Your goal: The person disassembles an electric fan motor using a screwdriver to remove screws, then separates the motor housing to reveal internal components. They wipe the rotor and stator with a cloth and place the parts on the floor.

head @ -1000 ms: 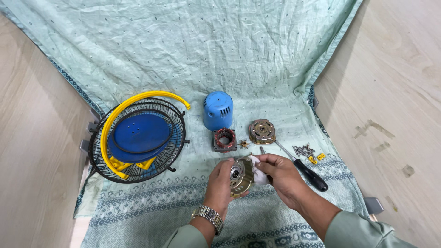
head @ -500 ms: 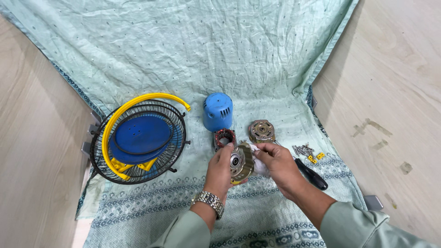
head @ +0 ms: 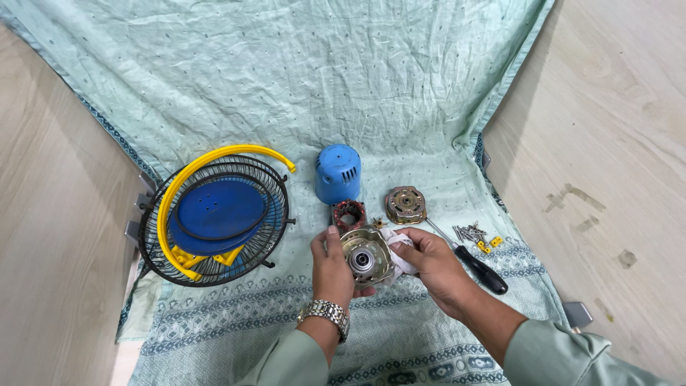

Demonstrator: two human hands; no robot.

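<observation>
At lower centre, the left hand (head: 332, 268) grips the metal motor cover (head: 366, 256), now turned with its bearing face up rather than edge-on. The right hand (head: 432, 261) presses a white cloth (head: 396, 250) against its right side. The black-handled screwdriver (head: 480, 271) lies unmoved to the right.

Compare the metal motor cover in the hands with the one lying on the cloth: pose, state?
The held motor cover is gripped between left hand and right hand, open side up with its centre bearing showing; the lying motor cover rests untouched on the cloth, domed side up. A white rag touches only the held one. Both are round, brassy metal.
</observation>
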